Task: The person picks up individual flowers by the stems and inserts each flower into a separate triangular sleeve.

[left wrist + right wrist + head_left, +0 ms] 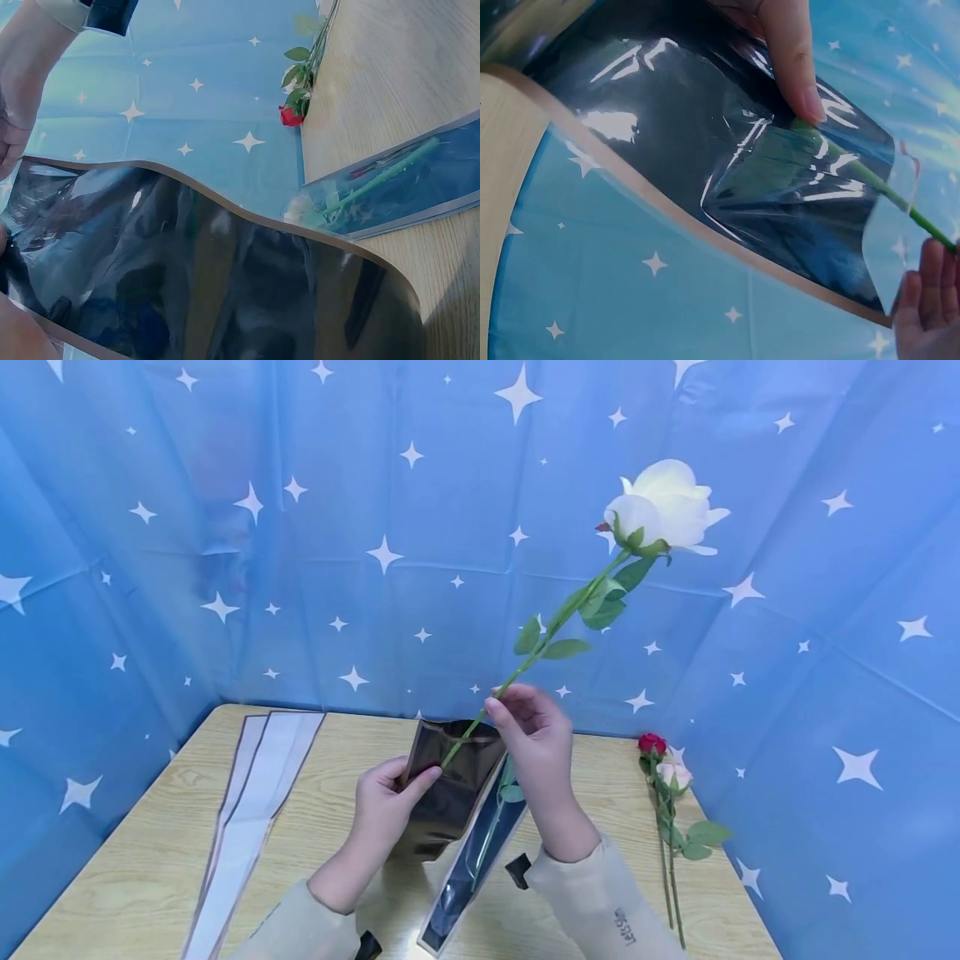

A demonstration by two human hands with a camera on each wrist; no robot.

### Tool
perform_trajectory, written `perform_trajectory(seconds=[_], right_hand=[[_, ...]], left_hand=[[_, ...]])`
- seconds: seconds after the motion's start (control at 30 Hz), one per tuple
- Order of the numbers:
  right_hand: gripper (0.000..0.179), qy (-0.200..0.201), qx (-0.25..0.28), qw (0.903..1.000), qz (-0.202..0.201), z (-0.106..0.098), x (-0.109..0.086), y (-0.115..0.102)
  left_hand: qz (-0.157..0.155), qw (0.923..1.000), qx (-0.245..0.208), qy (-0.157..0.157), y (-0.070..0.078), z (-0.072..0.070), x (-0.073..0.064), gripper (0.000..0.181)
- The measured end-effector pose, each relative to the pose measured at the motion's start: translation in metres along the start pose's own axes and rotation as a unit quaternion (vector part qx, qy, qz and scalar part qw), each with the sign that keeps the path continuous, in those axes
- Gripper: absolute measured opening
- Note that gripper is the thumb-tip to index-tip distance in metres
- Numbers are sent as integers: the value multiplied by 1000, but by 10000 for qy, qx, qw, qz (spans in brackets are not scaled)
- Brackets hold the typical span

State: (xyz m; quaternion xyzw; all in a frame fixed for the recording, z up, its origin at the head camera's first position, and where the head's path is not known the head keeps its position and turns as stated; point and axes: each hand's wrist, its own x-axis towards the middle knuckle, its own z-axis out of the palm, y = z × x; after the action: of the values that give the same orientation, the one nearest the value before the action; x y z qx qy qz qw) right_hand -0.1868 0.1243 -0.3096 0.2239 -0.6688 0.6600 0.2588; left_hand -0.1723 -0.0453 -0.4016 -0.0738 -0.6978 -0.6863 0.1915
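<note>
A long-stemmed white rose slants up to the right in the head view. My right hand pinches its green stem between thumb and fingers, above the mouth of a dark-backed transparent flower sleeve. The lower stem runs into this sleeve. With the thumb in front, my left hand grips the sleeve's left edge near the mouth. In the right wrist view the left thumb presses the film over the end of the stem. The sleeve fills the lower left wrist view.
Another dark sleeve with a flower inside lies on the wooden table below my hands. Flat pale sleeves are stacked at the left. A red rose and a pale pink rose lie at the right edge. Blue star-patterned cloth hangs around the table.
</note>
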Motion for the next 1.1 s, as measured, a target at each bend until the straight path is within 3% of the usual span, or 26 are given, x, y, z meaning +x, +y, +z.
perform_trajectory(seconds=[0.27, 0.5, 0.93, 1.1], right_hand=[[16, -99, -146, 9988, 459, 4, -3, 2], [14, -219, -250, 9982, 500, 7, -6, 1], [14, -476, -667, 9954, 503, 5, -7, 4], [20, -306, -901, 9948, 371, 1, -5, 3]], left_hand=[[-77, 10000, 24, -40, 2, 2, -1, 11], [-64, 9992, 192, -345, 37, 2, -8, 6], [138, 9988, 161, -449, 33, 2, -10, 10], [254, 9986, 4, -464, 32, 1, -10, 8]])
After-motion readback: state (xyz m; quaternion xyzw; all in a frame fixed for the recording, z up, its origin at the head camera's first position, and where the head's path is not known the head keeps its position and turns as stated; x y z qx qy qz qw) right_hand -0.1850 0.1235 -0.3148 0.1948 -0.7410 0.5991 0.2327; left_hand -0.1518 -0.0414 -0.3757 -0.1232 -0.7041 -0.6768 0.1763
